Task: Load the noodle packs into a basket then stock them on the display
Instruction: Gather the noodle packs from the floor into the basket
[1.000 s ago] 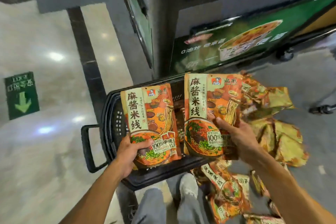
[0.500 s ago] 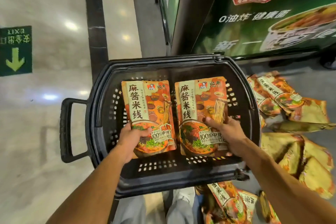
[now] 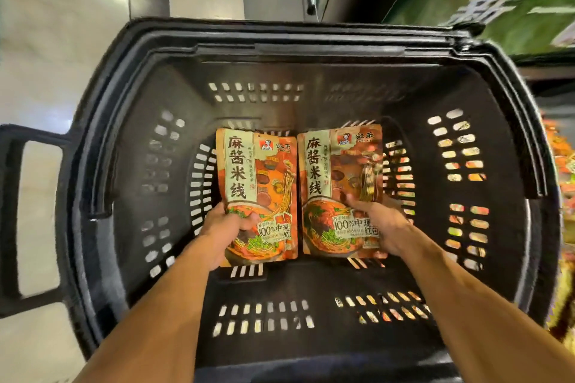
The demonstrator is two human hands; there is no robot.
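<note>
Left hand [image 3: 228, 228] pinching the lower left corner of the left noodle pack [image 3: 256, 193], thumb on its front; right hand [image 3: 384, 227] gripping the lower right edge of the right noodle pack [image 3: 340, 190] the same way. Both packs lowered since a second ago, from above the rim down deep inside the black basket [image 3: 102, 140], now side by side, face up, at or just above its slotted floor (contact not clear). Judged as the first two packs going in, with release the likely next move. No other packs visible inside. Beyond the right wall, more orange packs [image 3: 564, 165] blurred on the floor, awaiting loading. Green display panel [image 3: 497, 3] behind.
</note>
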